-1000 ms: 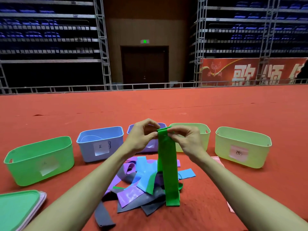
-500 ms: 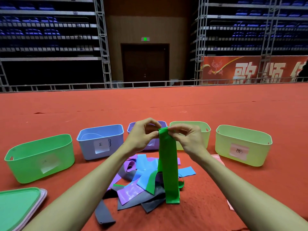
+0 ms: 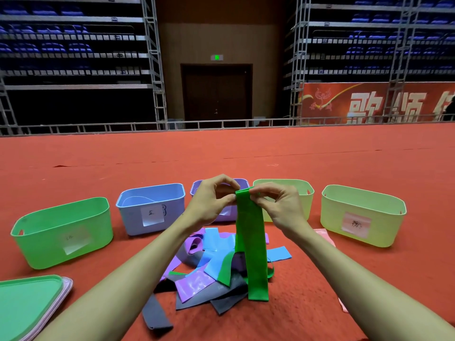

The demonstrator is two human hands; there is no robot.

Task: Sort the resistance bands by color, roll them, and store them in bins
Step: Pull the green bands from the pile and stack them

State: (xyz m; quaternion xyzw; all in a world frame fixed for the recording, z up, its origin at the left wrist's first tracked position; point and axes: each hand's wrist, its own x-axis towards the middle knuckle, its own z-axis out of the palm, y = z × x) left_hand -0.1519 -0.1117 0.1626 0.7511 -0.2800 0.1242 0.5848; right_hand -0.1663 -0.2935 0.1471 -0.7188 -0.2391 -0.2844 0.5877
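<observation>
A green resistance band (image 3: 253,244) hangs straight down over the pile, its lower end touching the red floor. My left hand (image 3: 211,200) and my right hand (image 3: 278,205) both pinch its top edge, one at each corner. Under it lies a loose pile of bands (image 3: 209,271): purple, blue, grey and another green one. Behind the pile stand bins in a row: a green bin (image 3: 61,232), a blue bin (image 3: 151,207), a purple bin (image 3: 230,217) mostly hidden by my hands, and two pale yellow-green bins (image 3: 305,193) (image 3: 362,215).
Stacked bin lids (image 3: 29,306), green on top, lie at the front left. A pink band (image 3: 325,236) lies on the floor by my right forearm. Red carpet (image 3: 221,153) stretches far back to a metal rail and scaffolded seating.
The hands keep the same pinch at the band's top edge; the band's lower end has shifted very little. Nothing else moved.
</observation>
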